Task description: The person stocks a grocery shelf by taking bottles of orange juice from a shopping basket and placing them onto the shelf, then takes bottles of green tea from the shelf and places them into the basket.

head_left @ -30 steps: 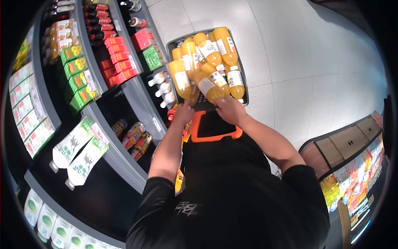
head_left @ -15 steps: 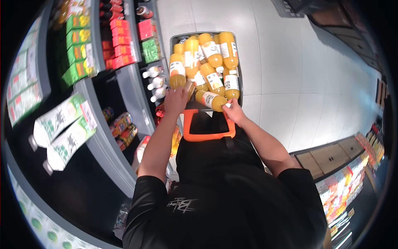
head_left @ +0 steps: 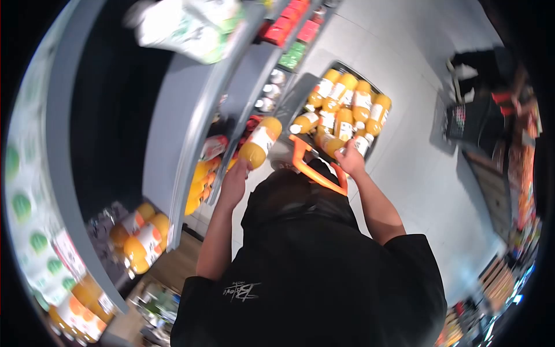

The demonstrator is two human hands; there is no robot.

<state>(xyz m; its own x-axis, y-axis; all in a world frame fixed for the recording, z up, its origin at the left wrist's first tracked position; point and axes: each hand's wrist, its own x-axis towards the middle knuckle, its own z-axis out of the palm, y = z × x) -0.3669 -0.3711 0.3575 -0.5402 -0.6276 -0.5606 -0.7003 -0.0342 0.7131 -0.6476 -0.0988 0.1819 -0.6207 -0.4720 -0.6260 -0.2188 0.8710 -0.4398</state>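
My left hand [head_left: 235, 180] is closed around the lower end of an orange juice bottle [head_left: 261, 140], held tilted beside the shelf edge. A black shopping basket [head_left: 361, 74] with an orange handle [head_left: 318, 174] sits ahead of me, filled with several more juice bottles [head_left: 344, 91] with white labels. At its near edge, my right hand [head_left: 351, 162] has its fingers closed at the cap end of another juice bottle [head_left: 329, 143] lying in the basket. My right fingers partly hide that cap.
Grey shelves run along my left. Juice bottles [head_left: 144, 240] lie on a lower shelf, and white cartons [head_left: 191, 26] stand farther up, blurred. A person with a dark bag [head_left: 471, 124] is on the right. Tiled floor [head_left: 404, 185] lies between.
My left hand has lifted a juice bottle out of the basket and carried it left toward the shelf. My view has turned left, while my right hand stays at the bottle by the handle.
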